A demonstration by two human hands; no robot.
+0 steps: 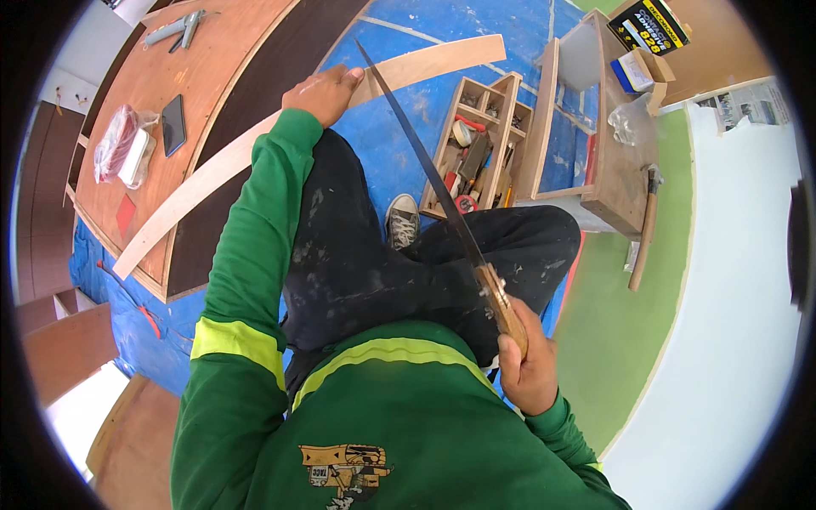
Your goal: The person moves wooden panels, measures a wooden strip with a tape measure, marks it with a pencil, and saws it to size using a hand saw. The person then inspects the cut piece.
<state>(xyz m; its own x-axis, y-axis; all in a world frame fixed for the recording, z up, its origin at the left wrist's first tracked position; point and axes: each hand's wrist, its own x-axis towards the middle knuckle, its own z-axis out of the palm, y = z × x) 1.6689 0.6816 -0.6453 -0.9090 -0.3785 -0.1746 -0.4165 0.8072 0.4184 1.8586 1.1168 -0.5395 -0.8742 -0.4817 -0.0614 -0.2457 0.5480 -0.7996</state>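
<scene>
A long, pale wooden strip (442,58) lies across the brown panelled piece, its far end jutting out past the edge. My left hand (321,95) grips the strip near that edge, thumb along the top. In my right hand (530,361) is the wooden handle of a handsaw (431,168), fingers closed around it. The long, dark blade slants away up and left, crossing the strip just right of my left hand. Whether its teeth touch the wood I cannot tell. My knees and one sneaker (402,223) show below the blade.
On the wooden top (229,53) lie a caulking gun (174,32), a phone (173,125) and a plastic-wrapped bundle (121,146). A wooden tool box (466,102) stands ahead on blue sheeting (353,144). To the right, a hammer (648,225) leans by an open wooden cabinet frame (614,174).
</scene>
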